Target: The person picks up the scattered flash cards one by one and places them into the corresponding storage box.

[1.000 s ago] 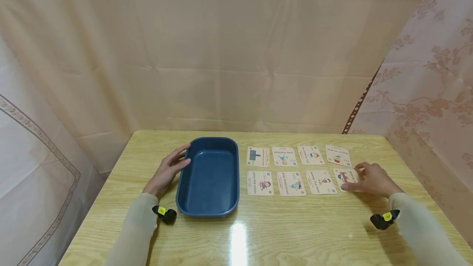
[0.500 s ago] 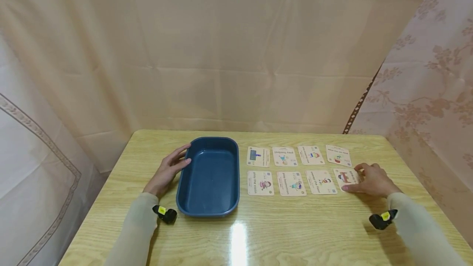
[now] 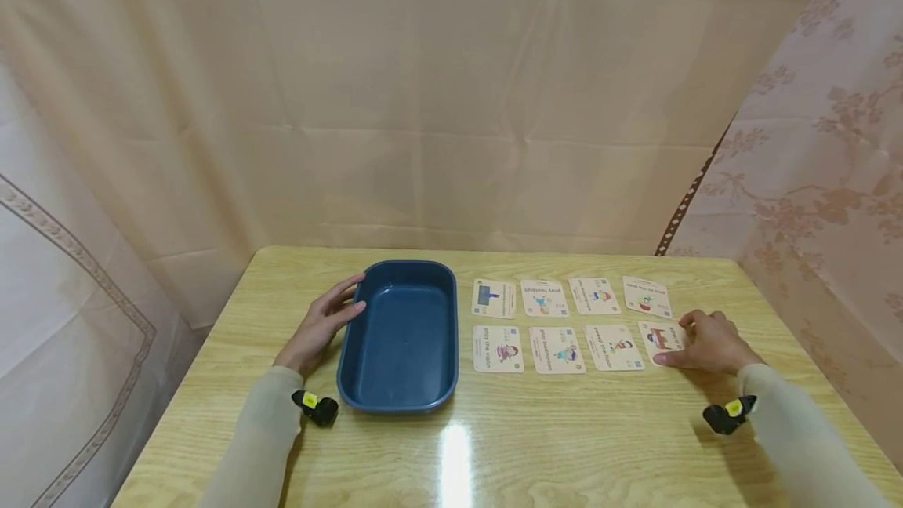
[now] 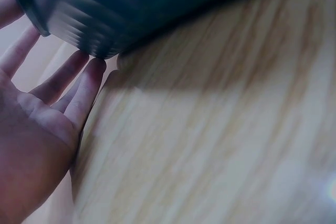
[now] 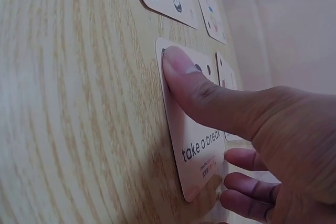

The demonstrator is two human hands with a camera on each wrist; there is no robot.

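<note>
Your right hand (image 3: 708, 342) rests at the right end of the near row of picture cards, its thumb pressing down on the "take a break" card (image 5: 190, 129) while the other fingers (image 5: 247, 182) curl against that card's far edge, so the hand pinches it at the edge; the card still lies flat on the wooden surface (image 3: 564, 429). From the head view this card (image 3: 659, 335) is the last of four in the near row, just beside the "sweep the floor" card (image 3: 612, 346), with the "play badminton" card (image 3: 556, 350) and the "play the violin" card (image 3: 498, 348) further to your left. A second row of four cards (image 3: 568, 296) lies behind them, close but apart. Your left hand (image 3: 319, 324) lies open, palm toward the dark blue tray (image 3: 398, 398), with straight fingers (image 4: 84, 90) touching its left wall near the far corner; it grips nothing. The tray sits on the surface to the left of the cards, well apart from your right hand. Cream cloth (image 3: 451, 100) hangs behind the surface.
</note>
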